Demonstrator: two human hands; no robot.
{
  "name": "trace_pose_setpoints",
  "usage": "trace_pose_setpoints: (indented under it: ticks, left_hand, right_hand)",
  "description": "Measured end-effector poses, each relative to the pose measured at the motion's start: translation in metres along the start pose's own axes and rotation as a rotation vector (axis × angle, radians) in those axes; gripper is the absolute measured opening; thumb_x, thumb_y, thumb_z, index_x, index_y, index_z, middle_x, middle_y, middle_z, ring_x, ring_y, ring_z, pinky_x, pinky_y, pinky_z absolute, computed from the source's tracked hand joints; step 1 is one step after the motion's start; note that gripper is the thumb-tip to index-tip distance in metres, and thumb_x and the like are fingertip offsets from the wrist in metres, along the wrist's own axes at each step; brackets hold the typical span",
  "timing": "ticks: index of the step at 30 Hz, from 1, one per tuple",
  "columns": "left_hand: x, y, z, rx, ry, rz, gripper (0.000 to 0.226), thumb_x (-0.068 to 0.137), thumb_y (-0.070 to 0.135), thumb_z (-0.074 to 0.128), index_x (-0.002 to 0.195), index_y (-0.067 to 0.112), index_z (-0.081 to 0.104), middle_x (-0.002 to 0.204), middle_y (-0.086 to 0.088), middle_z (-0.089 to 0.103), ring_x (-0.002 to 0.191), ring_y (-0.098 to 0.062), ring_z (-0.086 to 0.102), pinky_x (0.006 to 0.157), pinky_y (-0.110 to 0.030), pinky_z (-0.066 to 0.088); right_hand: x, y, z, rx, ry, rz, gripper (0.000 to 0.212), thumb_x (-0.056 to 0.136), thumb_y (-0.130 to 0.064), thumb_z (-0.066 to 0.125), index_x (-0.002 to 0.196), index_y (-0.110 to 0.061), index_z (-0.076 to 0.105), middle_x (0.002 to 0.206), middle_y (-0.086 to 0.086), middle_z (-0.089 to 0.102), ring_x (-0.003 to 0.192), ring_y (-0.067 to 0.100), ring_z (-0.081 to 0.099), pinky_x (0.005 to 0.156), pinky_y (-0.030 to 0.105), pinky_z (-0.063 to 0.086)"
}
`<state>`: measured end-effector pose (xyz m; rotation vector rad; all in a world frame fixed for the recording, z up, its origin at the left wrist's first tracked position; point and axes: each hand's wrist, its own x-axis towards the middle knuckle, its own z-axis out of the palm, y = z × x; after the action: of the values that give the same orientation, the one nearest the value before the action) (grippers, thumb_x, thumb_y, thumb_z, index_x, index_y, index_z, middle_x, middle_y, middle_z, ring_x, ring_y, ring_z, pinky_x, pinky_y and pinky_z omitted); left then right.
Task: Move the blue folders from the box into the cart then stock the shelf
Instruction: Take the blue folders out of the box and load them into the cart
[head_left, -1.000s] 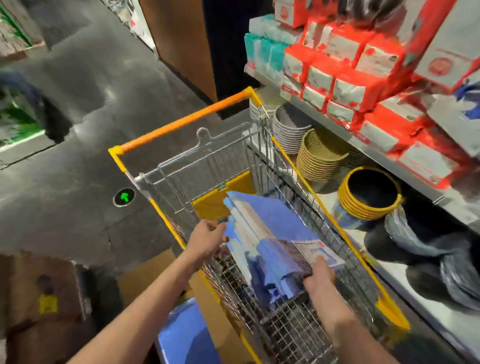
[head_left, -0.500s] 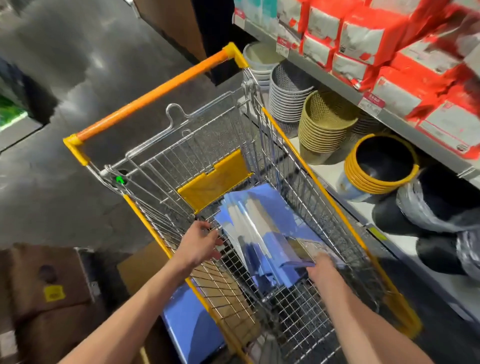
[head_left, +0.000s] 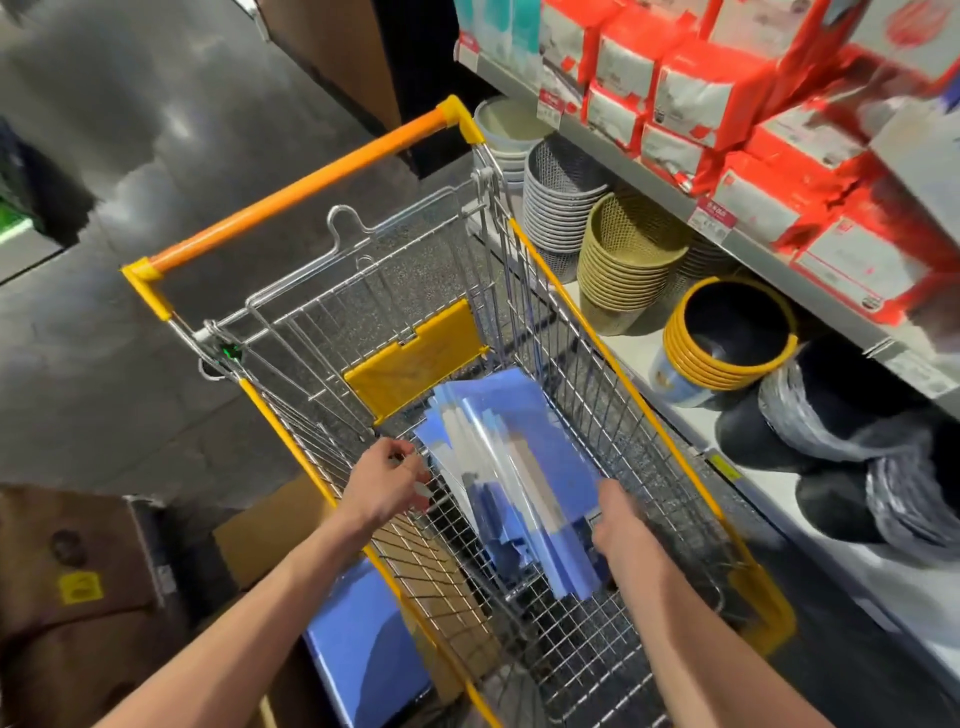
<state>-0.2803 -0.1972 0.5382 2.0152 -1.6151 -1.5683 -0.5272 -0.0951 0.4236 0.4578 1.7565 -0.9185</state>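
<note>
The cart (head_left: 571, 322) was shiny wire metal with glossy yellow plastic trim and a smooth orange handle (head_left: 306, 192). The folders (head_left: 524, 467) looked like slick plastic, glare streaking across them. The floor (head_left: 130, 130) was dark polished stone, pretty reflective. The box (head_left: 249, 530) was plain matt cardboard. On the shelf (head_left: 769, 265), mesh baskets (head_left: 628, 249) looked plastic, and the red packs (head_left: 711, 93) had glossy wrap.
</note>
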Motion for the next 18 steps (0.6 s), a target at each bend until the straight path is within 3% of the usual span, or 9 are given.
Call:
trace_pose_setpoints:
  ticks: [2,3,5,8,11,14,18]
  left_hand:
    - [-0.009,0.000,-0.007,-0.019,0.029,0.061,0.014,0.104,0.020,0.050,0.114,0.013,0.055,0.095,-0.008,0.074,0.069,-0.022,0.076,0.069,-0.046,0.063]
    - [-0.014,0.000,-0.010,-0.044,0.052,0.096,0.013,0.104,0.021,0.050,0.112,0.013,0.057,0.094,-0.007,0.075,0.067,-0.022,0.075,0.064,-0.043,0.063]
    - [-0.029,-0.003,-0.024,-0.119,0.121,0.176,0.015,0.105,0.024,0.051,0.109,0.013,0.060,0.093,-0.006,0.075,0.065,-0.023,0.074,0.051,-0.028,0.056]
    - [-0.047,-0.018,-0.047,-0.154,0.259,0.282,0.017,0.104,0.026,0.054,0.100,0.015,0.066,0.085,0.000,0.075,0.057,-0.013,0.070,0.047,-0.018,0.048]
    - [-0.061,-0.051,-0.079,-0.207,0.374,0.312,0.019,0.102,0.024,0.057,0.090,0.013,0.069,0.076,0.000,0.073,0.049,-0.012,0.063,0.049,-0.021,0.048]
    - [-0.080,-0.100,-0.119,-0.241,0.476,0.286,0.018,0.101,0.024,0.059,0.089,0.015,0.069,0.076,0.000,0.073,0.053,-0.017,0.066,0.055,-0.023,0.050]
    - [-0.109,-0.184,-0.168,-0.353,0.563,0.216,0.017,0.101,0.021,0.059,0.091,0.012,0.069,0.076,-0.003,0.072,0.053,-0.016,0.065,0.053,-0.024,0.051]
  right_hand:
    - [-0.015,-0.003,0.020,0.053,-0.043,-0.029,0.033,0.099,-0.020,0.050,0.127,-0.001,0.053,0.109,0.013,0.060,0.094,0.029,0.057,0.076,0.038,0.047]
    - [-0.026,-0.006,0.032,0.059,-0.073,-0.081,0.031,0.099,-0.017,0.049,0.123,0.001,0.056,0.112,0.014,0.062,0.086,0.028,0.059,0.067,0.035,0.046]
    - [-0.058,-0.007,0.067,-0.008,-0.171,-0.225,0.020,0.099,-0.012,0.047,0.103,0.000,0.062,0.098,0.014,0.066,0.067,0.023,0.057,0.056,0.029,0.042]
    - [-0.123,0.005,0.119,-0.169,-0.345,-0.407,0.020,0.099,-0.011,0.047,0.107,-0.002,0.063,0.087,0.008,0.070,0.063,0.018,0.060,0.053,0.024,0.042]
    - [-0.179,0.040,0.163,-0.324,-0.513,-0.571,0.014,0.098,-0.015,0.052,0.098,-0.010,0.065,0.082,0.005,0.072,0.063,0.018,0.061,0.051,0.022,0.045]
    - [-0.225,0.093,0.202,-0.470,-0.635,-0.667,0.012,0.097,-0.017,0.053,0.088,-0.017,0.061,0.083,0.006,0.072,0.059,0.013,0.061,0.049,0.021,0.042]
    - [-0.259,0.177,0.250,-0.648,-0.668,-0.679,0.017,0.096,-0.017,0.053,0.081,-0.019,0.061,0.085,0.008,0.074,0.059,0.013,0.061,0.048,0.021,0.043]
